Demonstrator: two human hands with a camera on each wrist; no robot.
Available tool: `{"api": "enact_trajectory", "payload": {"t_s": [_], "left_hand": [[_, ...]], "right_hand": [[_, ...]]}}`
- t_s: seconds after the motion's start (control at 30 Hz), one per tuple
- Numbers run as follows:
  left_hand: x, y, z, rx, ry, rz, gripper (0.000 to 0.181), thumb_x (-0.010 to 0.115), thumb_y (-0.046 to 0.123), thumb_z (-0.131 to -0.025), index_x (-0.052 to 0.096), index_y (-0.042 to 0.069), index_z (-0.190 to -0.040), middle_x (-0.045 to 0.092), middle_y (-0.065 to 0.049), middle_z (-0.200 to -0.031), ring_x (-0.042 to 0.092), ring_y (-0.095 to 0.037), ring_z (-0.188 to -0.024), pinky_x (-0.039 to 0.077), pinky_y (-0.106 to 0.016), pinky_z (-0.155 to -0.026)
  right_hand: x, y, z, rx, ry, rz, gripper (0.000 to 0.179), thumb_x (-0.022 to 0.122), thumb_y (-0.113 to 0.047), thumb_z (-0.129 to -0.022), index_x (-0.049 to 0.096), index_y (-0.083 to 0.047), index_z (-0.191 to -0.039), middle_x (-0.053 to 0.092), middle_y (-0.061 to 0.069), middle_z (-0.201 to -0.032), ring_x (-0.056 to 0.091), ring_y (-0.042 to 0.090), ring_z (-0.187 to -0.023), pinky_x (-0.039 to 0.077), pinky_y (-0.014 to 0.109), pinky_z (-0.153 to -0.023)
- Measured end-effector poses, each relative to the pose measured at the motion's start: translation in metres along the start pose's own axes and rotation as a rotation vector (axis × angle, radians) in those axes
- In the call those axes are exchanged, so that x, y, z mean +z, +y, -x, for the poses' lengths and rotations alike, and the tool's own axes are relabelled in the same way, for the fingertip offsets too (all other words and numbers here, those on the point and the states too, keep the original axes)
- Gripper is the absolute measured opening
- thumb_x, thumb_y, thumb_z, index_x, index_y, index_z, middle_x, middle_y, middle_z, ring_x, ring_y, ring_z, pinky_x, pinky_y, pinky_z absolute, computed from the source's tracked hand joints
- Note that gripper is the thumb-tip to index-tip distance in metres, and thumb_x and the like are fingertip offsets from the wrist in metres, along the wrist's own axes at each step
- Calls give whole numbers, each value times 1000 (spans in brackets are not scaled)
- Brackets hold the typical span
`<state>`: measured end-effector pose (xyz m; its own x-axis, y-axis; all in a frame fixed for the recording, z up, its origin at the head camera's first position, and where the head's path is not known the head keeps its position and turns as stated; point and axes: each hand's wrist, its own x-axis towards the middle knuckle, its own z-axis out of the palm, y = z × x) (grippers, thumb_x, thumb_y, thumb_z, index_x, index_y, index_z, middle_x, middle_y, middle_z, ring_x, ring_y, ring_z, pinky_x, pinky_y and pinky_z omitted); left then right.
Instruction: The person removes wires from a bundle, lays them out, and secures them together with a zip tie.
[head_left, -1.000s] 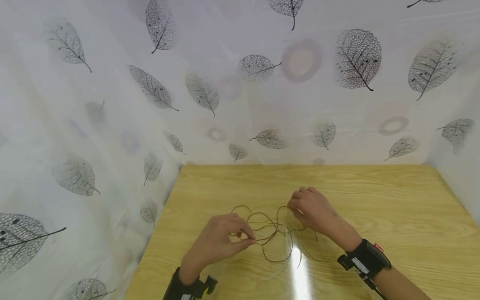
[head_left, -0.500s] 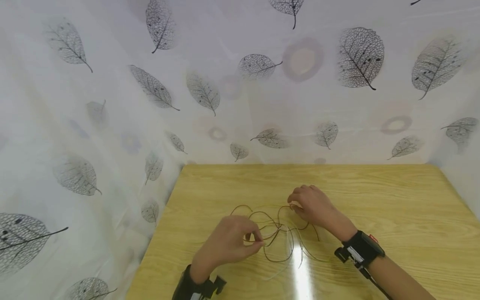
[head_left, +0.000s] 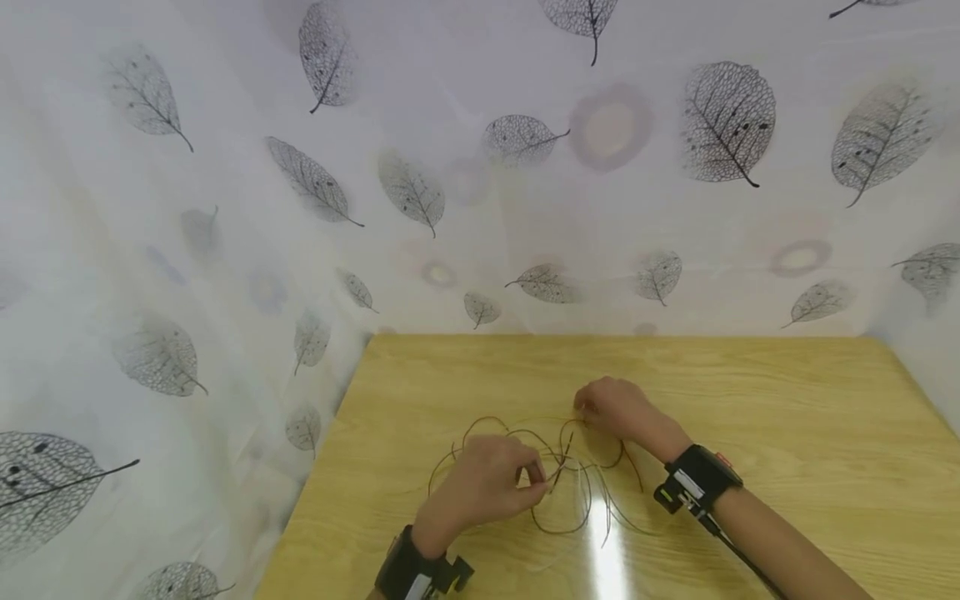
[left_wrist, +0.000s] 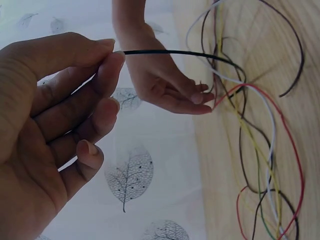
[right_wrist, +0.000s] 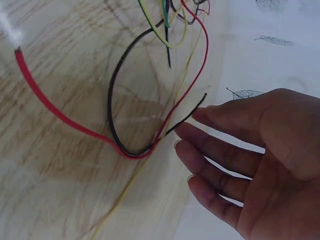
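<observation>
Several thin coloured wires lie in a loose tangle between the two hands. My left hand [head_left: 491, 479] pinches a black wire [left_wrist: 175, 52] between thumb and index fingertip, and the wire runs from there into the tangle. Across from it, my right hand [head_left: 618, 408] pinches another stretch of black wire [right_wrist: 187, 116] close to its bare end, with the other fingers loosely bent. A red wire [right_wrist: 62, 117] crosses this black one just below the right fingertips. White wire [left_wrist: 273, 135], yellow wire [left_wrist: 257, 145] and green wire [left_wrist: 260, 205] strands overlap in the heap.
The wood-grain table [head_left: 787, 400] extends to both sides of the wires, with a bright light reflection near its front. A leaf-print curtain [head_left: 487, 217] hangs behind and to the left. Each wrist wears a black strapped camera, the right wrist camera [head_left: 697, 479] trailing a cable.
My left hand has moved rightward, closer to the right hand, still pinching wire. A wire loop now shows to its left. My right hand stays in nearly the same spot.
</observation>
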<state>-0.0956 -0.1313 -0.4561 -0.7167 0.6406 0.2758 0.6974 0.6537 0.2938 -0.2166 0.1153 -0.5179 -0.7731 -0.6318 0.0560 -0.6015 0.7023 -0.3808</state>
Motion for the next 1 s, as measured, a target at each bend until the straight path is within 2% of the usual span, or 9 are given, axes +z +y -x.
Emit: {"api": "enact_trajectory", "payload": {"t_s": [0.2, 0.43, 0.67, 0.83, 1.0], "left_hand": [[7, -2, -6, -22, -4, -32, 13, 84, 29, -84, 74, 26, -75, 71, 19, -72, 23, 9, -49, 18, -10, -46], [17, -6, -9, -68, -9, -56, 14, 83, 32, -84, 74, 27, -75, 67, 20, -69, 20, 6, -49, 18, -11, -46], [24, -7, -14, -70, 11, -51, 16, 83, 33, -85, 74, 26, -73, 67, 17, -67, 23, 5, -48, 19, -12, -44], [29, -9, -17, -76, 6, -33, 17, 84, 32, -85, 73, 26, -73, 66, 16, -65, 23, 5, -49, 19, -13, -44], [33, -11, -18, -75, 6, -32, 18, 85, 33, -85, 72, 27, -73, 61, 18, -62, 24, 5, -49, 20, -13, -44]], "right_hand": [[0, -1, 0, 17, -41, -40, 13, 69, -3, -93, 79, -11, -95, 74, 2, -90, 69, 20, -81, 57, 35, -66], [5, 1, -3, 33, -42, -66, 13, 69, -4, -94, 79, -13, -94, 73, -1, -89, 67, 15, -78, 56, 34, -66], [9, 2, -7, 115, -77, -97, 6, 70, -8, -94, 75, -10, -96, 71, 2, -89, 60, 11, -71, 51, 30, -58], [12, 4, -11, 169, -91, -133, 3, 75, -12, -93, 72, -11, -95, 67, 0, -83, 58, 12, -67, 48, 30, -55], [16, 7, -13, 156, -76, -185, 11, 79, -15, -91, 69, -13, -88, 66, -4, -81, 56, 10, -68, 49, 30, -59]]}}
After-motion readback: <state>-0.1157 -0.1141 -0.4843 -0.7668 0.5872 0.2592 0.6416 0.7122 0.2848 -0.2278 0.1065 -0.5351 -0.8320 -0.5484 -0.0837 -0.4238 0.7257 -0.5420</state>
